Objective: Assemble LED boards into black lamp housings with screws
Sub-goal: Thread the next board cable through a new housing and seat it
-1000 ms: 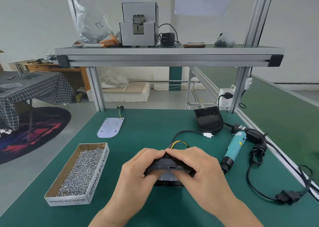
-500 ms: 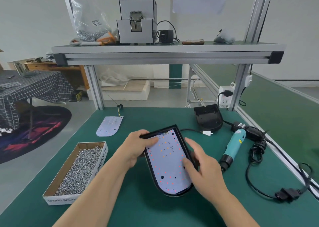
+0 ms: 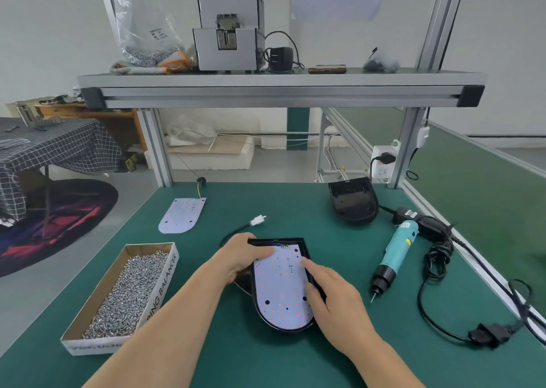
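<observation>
A black lamp housing [image 3: 282, 330] lies flat on the green mat in front of me, open side up. A white LED board [image 3: 280, 287] with red and orange dots sits inside it. My left hand [image 3: 242, 259] lies over the housing's top left corner with its fingers flat on the board. My right hand [image 3: 335, 305] presses its fingertips on the board's right edge and the rim. The housing's black cable ends in a white connector [image 3: 258, 220] behind it. A second LED board [image 3: 183, 215] lies at the far left and a second empty housing [image 3: 353, 201] at the far right.
A cardboard box of screws [image 3: 130, 287] stands to the left. A teal electric screwdriver [image 3: 396, 254] lies to the right with its black cord [image 3: 437, 257] coiled beside it. Aluminium frame posts and a shelf [image 3: 280, 92] rise at the back of the bench.
The housing was held up in both hands, then turned board side up and lowered flat onto the mat. The connector cable swung left. Both hands now rest on the board.
</observation>
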Available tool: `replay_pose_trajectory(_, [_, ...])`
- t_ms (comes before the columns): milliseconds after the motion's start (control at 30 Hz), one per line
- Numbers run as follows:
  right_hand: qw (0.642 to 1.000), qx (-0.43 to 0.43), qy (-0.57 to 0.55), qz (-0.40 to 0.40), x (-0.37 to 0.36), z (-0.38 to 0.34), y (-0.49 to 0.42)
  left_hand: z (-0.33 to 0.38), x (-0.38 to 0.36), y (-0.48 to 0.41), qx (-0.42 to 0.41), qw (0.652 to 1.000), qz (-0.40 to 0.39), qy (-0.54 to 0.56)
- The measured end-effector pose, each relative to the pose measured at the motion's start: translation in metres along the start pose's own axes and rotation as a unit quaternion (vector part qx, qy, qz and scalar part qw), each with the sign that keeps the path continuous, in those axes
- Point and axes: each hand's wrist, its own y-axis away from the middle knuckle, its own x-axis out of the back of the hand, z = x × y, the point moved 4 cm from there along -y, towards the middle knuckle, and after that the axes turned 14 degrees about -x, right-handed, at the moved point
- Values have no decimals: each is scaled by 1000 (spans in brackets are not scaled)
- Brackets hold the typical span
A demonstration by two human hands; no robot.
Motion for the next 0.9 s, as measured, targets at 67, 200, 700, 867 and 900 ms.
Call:
replay_pose_trajectory(67, [999,35,11,22,1,-4,2,-3,0,-1,-15,1000,-1,-28])
replay_pose_trajectory(200, [998,49,49,1,1,-8,6,-9,2,-5,-28,997,-20,-68])
replay_pose_trajectory(700, [990,126,67,-16,-3,-19,11,-5,-3,-19,1,990,-32,-137])
replay_pose_trajectory(867, [987,111,114,1,-7,-23,14,-7,-3,-11,3,992,23,-122])
replay_pose_trajectory(900, [987,106,120,0,-7,-24,14,-8,-3,-8,3,990,46,-131])
